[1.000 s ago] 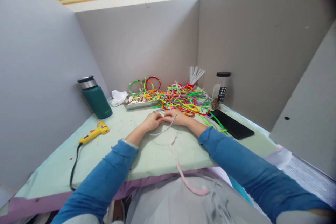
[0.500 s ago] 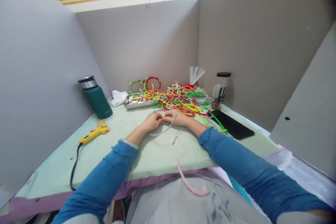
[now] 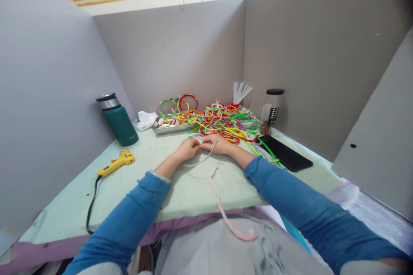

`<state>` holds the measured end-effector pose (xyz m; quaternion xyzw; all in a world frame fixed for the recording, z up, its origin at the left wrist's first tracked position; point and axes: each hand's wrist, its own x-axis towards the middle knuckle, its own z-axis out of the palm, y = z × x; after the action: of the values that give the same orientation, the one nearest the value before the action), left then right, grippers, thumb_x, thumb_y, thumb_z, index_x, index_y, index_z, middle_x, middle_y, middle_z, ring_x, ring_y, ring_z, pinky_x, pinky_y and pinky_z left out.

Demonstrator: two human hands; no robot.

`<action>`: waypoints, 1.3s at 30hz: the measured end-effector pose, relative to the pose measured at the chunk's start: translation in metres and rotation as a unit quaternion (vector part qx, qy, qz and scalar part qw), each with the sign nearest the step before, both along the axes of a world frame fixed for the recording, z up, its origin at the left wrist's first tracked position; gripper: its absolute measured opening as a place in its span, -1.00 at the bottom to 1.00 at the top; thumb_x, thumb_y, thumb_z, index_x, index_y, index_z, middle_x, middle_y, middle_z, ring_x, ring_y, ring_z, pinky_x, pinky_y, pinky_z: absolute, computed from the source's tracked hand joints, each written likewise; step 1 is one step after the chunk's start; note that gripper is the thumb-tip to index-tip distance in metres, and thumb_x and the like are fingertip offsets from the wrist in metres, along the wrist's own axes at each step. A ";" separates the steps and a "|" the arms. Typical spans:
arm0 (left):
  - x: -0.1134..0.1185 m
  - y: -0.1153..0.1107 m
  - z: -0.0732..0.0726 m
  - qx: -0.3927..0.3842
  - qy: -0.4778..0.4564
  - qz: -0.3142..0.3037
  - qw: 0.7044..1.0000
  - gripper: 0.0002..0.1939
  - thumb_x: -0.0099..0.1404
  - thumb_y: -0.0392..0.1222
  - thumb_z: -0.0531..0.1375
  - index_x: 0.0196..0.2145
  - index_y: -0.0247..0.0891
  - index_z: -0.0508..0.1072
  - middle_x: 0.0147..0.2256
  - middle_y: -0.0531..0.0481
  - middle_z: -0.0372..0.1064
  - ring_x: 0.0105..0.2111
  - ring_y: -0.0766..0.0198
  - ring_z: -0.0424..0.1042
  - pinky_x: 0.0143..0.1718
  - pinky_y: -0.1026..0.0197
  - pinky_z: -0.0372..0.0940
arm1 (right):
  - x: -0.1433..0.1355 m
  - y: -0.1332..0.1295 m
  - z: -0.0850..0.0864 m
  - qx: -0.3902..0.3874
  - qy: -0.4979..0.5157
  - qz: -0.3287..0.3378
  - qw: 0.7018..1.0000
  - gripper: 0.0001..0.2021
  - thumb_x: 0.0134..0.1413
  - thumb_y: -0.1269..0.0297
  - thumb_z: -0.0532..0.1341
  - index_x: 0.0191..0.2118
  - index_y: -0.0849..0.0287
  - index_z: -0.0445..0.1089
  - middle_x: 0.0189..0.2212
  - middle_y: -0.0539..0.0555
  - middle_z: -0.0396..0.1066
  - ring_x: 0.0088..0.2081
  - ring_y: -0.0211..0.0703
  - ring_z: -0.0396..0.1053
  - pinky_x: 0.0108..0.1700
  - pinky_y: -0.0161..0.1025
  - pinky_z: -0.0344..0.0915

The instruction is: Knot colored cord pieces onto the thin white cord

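Observation:
My left hand point(image 3: 188, 149) and my right hand point(image 3: 217, 144) meet above the table, fingertips pinched close together on a pale lavender pipe cleaner point(image 3: 207, 157). One end of it curves down below the hands; the part between the fingers is mostly hidden. A pink pipe cleaner point(image 3: 222, 210) hangs over the near table edge onto my lap. Just beyond my fingers lies a tangled heap of coloured pipe cleaners point(image 3: 237, 131).
A metal tray point(image 3: 176, 129) of small pieces stands behind my left hand, with bent rings behind it. At left are a green bottle point(image 3: 120, 124) and a yellow glue gun point(image 3: 116, 164). A black phone point(image 3: 285, 152) and a clear jar point(image 3: 270, 109) are at right. Grey partitions enclose the table.

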<state>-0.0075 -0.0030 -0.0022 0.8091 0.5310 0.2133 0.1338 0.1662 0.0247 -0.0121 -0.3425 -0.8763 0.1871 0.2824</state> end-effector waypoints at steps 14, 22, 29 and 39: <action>0.000 0.002 -0.001 0.001 0.008 0.002 1.000 -0.77 0.20 -0.12 0.05 -0.39 -0.30 0.43 -0.51 0.01 0.40 -0.57 0.37 0.28 -0.46 0.33 0.16 | 0.000 0.001 -0.001 -0.003 0.003 0.003 1.000 -0.71 0.00 0.14 0.11 -0.43 0.30 0.42 -0.56 -0.02 0.29 -0.50 -0.36 0.15 -0.48 -0.41 -0.03; 0.000 -0.001 0.001 -0.005 0.001 0.004 1.000 -0.77 0.19 -0.15 0.04 -0.39 -0.30 0.44 -0.51 0.00 0.41 -0.55 0.35 0.30 -0.47 0.33 0.18 | 0.000 -0.001 0.000 -0.002 0.000 -0.002 1.000 -0.71 0.00 0.14 0.11 -0.43 0.29 0.41 -0.56 -0.02 0.29 -0.50 -0.37 0.14 -0.47 -0.41 -0.03; 0.001 -0.002 0.003 -0.008 0.006 0.006 1.000 -0.77 0.19 -0.14 0.05 -0.39 -0.31 0.43 -0.51 0.01 0.41 -0.56 0.37 0.29 -0.46 0.33 0.18 | 0.001 -0.002 0.003 0.007 -0.009 0.003 1.000 -0.71 0.01 0.15 0.11 -0.46 0.30 0.41 -0.58 -0.03 0.27 -0.51 -0.37 0.11 -0.48 -0.41 -0.06; 0.001 -0.003 0.003 -0.008 0.006 0.004 1.000 -0.76 0.19 -0.12 0.04 -0.40 -0.32 0.43 -0.54 0.01 0.38 -0.57 0.37 0.28 -0.47 0.34 0.17 | 0.001 0.001 0.000 0.012 -0.006 0.006 1.000 -0.71 0.01 0.14 0.11 -0.44 0.29 0.42 -0.57 -0.02 0.29 -0.51 -0.36 0.14 -0.47 -0.40 -0.03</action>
<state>-0.0065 -0.0063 0.0012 0.8071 0.5366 0.2047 0.1368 0.1668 0.0261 -0.0126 -0.3349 -0.8822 0.1764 0.2801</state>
